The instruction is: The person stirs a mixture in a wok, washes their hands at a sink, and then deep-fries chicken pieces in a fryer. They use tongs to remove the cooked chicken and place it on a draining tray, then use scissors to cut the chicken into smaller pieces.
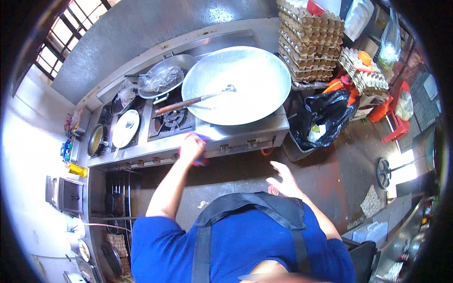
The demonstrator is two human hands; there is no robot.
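Note:
My left hand (pixel 193 145) is closed around a red and blue cloth (pixel 202 161) at the front edge of the steel gas stove (pixel 208 131). Empty, with its fingers apart, my right hand (pixel 287 183) hangs over the floor in front of my body. A very large metal wok (pixel 247 106) rests on the stove beyond both hands. Across its rim lies a wok tool with a wooden handle (pixel 178 106); glare hides much of the wok's inside. Left of the wok, the handle's end reaches over a bare gas burner (pixel 173 119).
Behind that burner, a smaller two-handled wok (pixel 185 63) holds clear plastic. A round white lid or plate (pixel 126 129) and a small pan (pixel 95 139) sit further left. Stacked egg trays (pixel 308 46) and a black bin bag (pixel 324 113) stand at the right.

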